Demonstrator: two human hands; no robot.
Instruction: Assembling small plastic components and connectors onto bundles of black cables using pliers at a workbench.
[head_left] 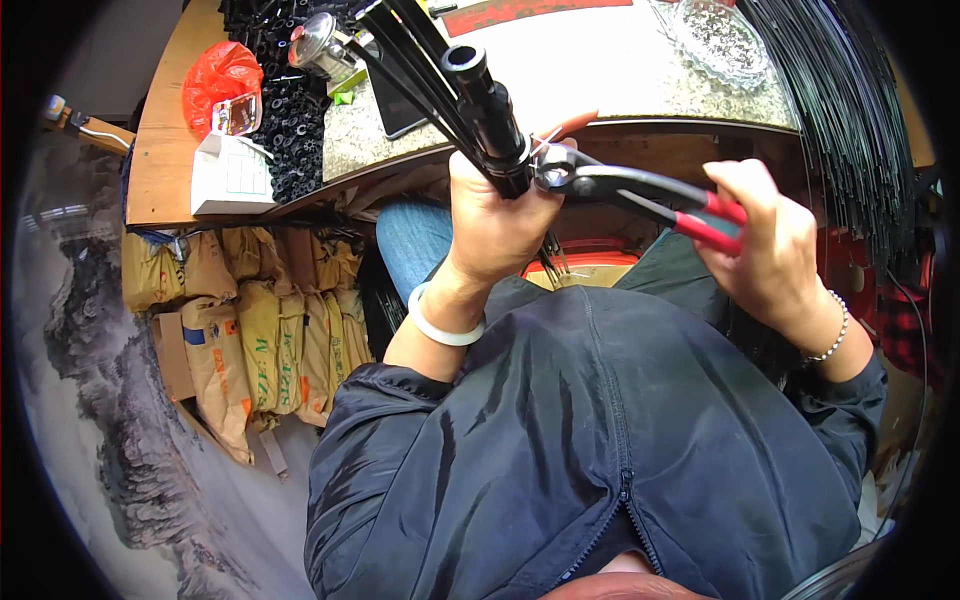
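Observation:
My left hand [500,220] is wrapped round the lower end of a black umbrella frame [495,125], with a tubular fitting and thin ribs that slant up and left. In my right hand [765,235] are pincers [625,188] with red-coated handles. Their jaws sit right beside the fitting, by my left hand's fingers. A thin wire shows near the jaws; whether they grip it I cannot tell. Both hands are held in front of the table's near edge, above my lap.
Small black plastic parts [295,140] are heaped on the table's left, beside a red plastic bag [220,80] and a white box [230,175]. A glass dish [715,45] and long black rods [835,110] lie on the right. Packed sacks [260,340] stand below left.

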